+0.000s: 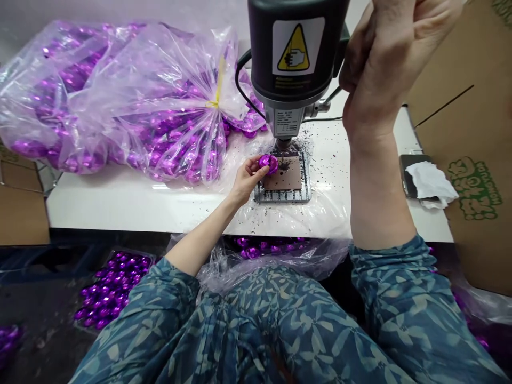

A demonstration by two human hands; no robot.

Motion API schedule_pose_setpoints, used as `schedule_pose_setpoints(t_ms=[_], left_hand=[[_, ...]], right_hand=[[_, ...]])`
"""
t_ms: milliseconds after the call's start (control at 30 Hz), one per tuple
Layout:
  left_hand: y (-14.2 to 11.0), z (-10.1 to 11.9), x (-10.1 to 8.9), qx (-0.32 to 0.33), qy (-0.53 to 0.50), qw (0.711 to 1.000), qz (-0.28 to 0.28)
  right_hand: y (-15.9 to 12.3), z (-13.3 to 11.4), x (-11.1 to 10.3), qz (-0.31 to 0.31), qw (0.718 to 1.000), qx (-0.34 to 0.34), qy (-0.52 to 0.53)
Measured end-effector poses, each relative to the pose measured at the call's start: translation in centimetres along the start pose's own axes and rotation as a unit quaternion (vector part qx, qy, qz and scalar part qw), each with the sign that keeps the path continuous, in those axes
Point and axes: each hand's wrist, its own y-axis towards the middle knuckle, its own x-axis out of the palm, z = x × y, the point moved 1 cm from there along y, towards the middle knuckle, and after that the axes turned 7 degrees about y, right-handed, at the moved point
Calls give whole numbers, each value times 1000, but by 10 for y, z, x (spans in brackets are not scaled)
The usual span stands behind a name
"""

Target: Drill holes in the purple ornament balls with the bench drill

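Note:
My left hand [246, 178] pinches a shiny purple ball [268, 162] and holds it at the left edge of a brown pad [285, 175] on the drill press base [283, 196]. The drill chuck [284, 143] hangs just right of the ball. Above, the dark drill press head [298, 50] carries a yellow warning sticker. My right hand [390, 58] is raised beside the head with its fingers curled round the feed lever, which is mostly hidden behind it.
Large clear bags of purple balls [132, 101] fill the white table's [120, 205] left side. More purple balls lie in a tray [112, 288] on the floor and in a bag on my lap [264, 250]. A phone with white tissue [426, 178] sits right, beside a cardboard box [468, 160].

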Motion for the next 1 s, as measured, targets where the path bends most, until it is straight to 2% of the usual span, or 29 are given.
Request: schedule_pose_setpoints(t_ms=[100,300,533,667,767,867,1000], left_hand=[[5,-10,7,17,31,999,7],[8,-15,15,45,95,994,14],[11,-20,23,117,246,961,51],[11,-25,33,158,213,964,7],[11,-28,37,166,173,970,-32],[9,-28,36,169,168,970,-44],[9,-26,33,170,181,967,-59]], right_hand=[[0,-1,0,-9,1000,5,0],[-1,-6,0,-16,1000,14,-18],[-1,-10,-1,-33,998,18,-45],[-1,-13,-1,-43,997,24,-55],[-2,-14,-2,-45,997,24,-52],[-6,-13,-3,-45,998,17,-41],[-22,-12,-8,-36,998,-43,-41]])
